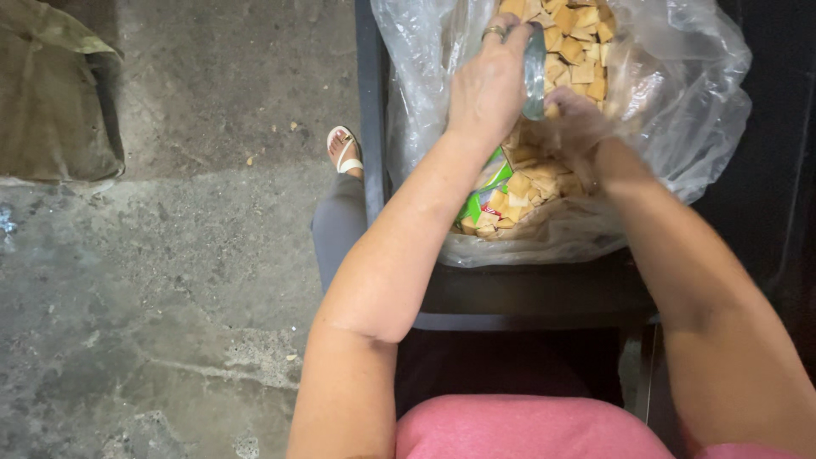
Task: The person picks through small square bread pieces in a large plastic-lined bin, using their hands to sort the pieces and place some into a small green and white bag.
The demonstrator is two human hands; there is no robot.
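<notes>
A big clear plastic bag (680, 93) full of small tan square crackers (578, 42) lies open on a dark chair seat (527, 293). My left hand (489, 81), with a ring on one finger, grips a small clear plastic packet (534, 72) over the heap. My right hand (578, 119) is down among the crackers, fingers curled around a few of them. A green and red wrapper (484, 191) shows through the plastic under my left forearm.
Rough grey concrete floor (170, 255) spreads to the left. A foot in a white sandal (343, 151) rests beside the chair. A dull green sack (51, 93) sits at the upper left. My pink-clad lap (518, 429) is at the bottom.
</notes>
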